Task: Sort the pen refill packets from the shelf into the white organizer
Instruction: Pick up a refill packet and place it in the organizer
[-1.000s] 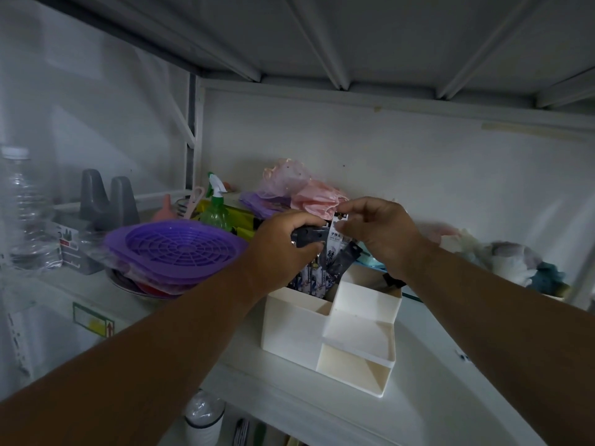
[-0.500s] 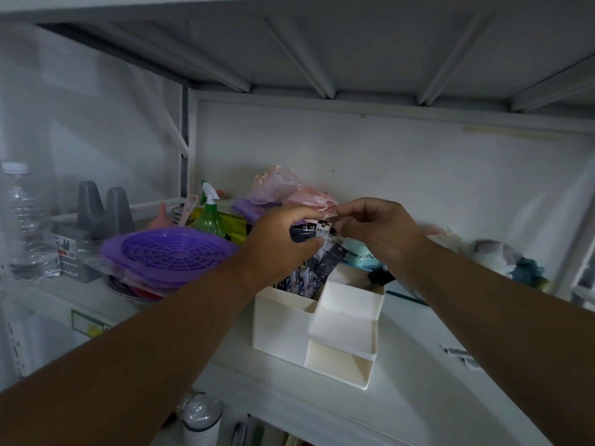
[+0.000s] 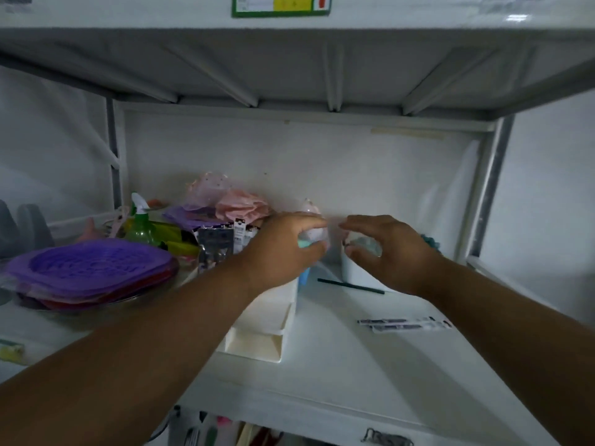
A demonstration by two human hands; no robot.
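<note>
Shelf (image 3: 370, 365): white board, holding everything below.
Purple basket (image 3: 90, 268): left end, stacked on red dishes.
White organizer (image 3: 260, 329): stepped, mid-shelf, mostly under the left forearm.
Left hand (image 3: 283, 249): above the organizer's back, fingers loosely curved, holding nothing that can be made out.
Right hand (image 3: 389, 252): apart from the left, fingers spread and bent, hovering before a white cup (image 3: 351, 272).
Packets in organizer (image 3: 222, 243): dark refill packets upright in the rear compartment, just left of the left hand.
Loose packets (image 3: 405, 324): flat on the shelf, right of the organizer.
Dark pen (image 3: 351, 286): lying between organizer and cup.
</note>
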